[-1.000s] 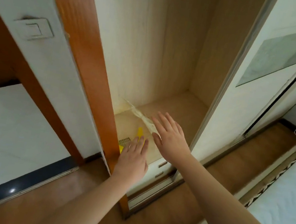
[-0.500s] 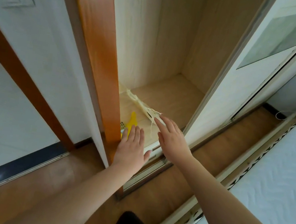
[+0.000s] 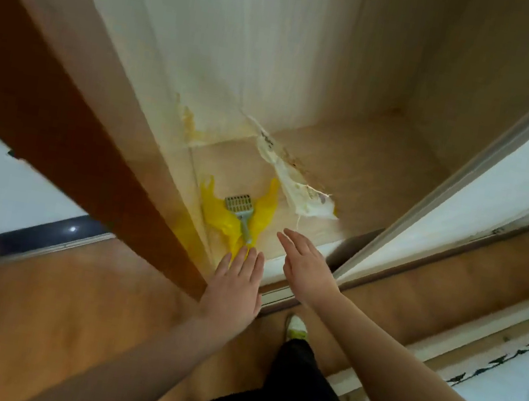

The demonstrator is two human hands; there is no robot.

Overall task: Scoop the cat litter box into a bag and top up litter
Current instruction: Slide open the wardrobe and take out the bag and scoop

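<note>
A grey slotted litter scoop (image 3: 242, 214) lies on a crumpled yellow plastic bag (image 3: 262, 214) on the wooden floor of an open wardrobe (image 3: 365, 167). My left hand (image 3: 236, 282) is open, flat, fingertips just touching the bag's near edge below the scoop handle. My right hand (image 3: 308, 266) is open too, fingers together, hovering over the wardrobe's front edge right of the scoop. A torn strip of pale liner paper (image 3: 296, 184) hangs from the back wall just beyond my right hand. No litter box is in view.
An orange-brown wooden door frame (image 3: 78, 122) runs diagonally at left, close to the bag. A white sliding wardrobe door (image 3: 487, 187) stands at right. A bed edge (image 3: 503, 387) lies at lower right. My leg and shoe (image 3: 296, 330) stand on the wooden floor.
The view has tilted down and closer to the wardrobe floor, revealing the scoop and bag. Both hands have lowered toward the front edge; my left now touches the bag.
</note>
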